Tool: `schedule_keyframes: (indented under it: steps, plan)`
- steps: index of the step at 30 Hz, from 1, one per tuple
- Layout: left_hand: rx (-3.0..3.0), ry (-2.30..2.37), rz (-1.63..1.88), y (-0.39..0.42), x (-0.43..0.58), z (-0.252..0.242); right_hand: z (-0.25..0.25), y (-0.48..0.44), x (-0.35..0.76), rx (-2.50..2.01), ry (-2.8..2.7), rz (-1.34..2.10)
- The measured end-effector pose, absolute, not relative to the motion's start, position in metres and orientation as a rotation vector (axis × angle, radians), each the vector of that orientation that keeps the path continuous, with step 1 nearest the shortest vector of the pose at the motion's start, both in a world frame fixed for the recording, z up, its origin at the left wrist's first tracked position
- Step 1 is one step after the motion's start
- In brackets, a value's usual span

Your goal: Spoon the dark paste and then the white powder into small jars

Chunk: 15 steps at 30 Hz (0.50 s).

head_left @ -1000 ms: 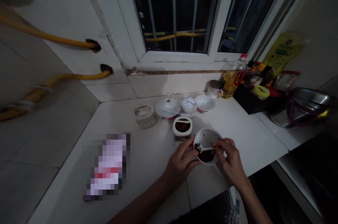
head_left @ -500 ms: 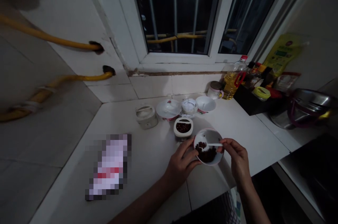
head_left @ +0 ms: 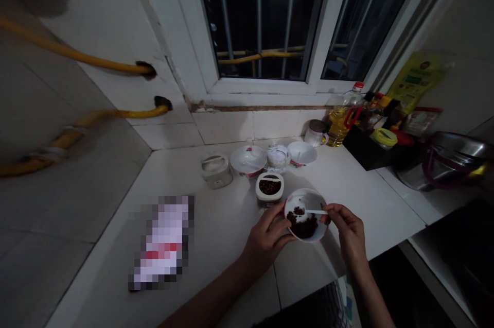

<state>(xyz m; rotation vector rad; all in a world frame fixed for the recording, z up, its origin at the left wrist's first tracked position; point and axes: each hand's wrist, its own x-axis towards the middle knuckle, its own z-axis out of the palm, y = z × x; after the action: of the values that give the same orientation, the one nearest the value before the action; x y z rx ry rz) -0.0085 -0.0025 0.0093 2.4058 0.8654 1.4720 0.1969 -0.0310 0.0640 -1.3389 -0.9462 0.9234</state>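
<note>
One long white counter (head_left: 224,230) is running beneath the barred window (head_left: 262,24) in front of you. On your right, a metal pot (head_left: 411,176) is standing near the counter's edge, and on your left a pixelated pinkish item (head_left: 165,235) is lying by itself. An oil bottle (head_left: 336,126) with a red cap is standing by the back wall. Your left hand (head_left: 264,238) is curling its fingers and thumb around the left side of a small bowl (head_left: 319,202), which is sitting directly before you, between both hands. Your right hand (head_left: 349,227) is pinching the handle of a white spoon between thumb and fingertips. Two shallow bowls are resting farther back, and a square jar (head_left: 269,197) of dark bits is standing just beyond the small bowl. The white spoon (head_left: 315,211) is reaching inside that bowl, its tip carrying some dark flakes (head_left: 304,227), while more are lying in the bottom.
</note>
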Motion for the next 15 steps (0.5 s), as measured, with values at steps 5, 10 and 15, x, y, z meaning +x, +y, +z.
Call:
schedule_keyframes:
  steps: [5, 10, 15]
  plan:
    - [2.36, 0.844, 1.468, -0.0028, -0.0069, 0.0116, 0.0653, -0.0316, 0.1976, -1.361, -0.952, 0.886]
    - [2.35, 0.845, 1.48, -0.0025, -0.0061, 0.0118, 0.0651, -0.0301, 0.1991, -1.341, -0.942, 0.903]
    - [2.32, 0.856, 1.512, -0.0009, -0.0067, 0.0135, 0.0653, -0.0262, 0.198, -1.303, -0.916, 0.893]
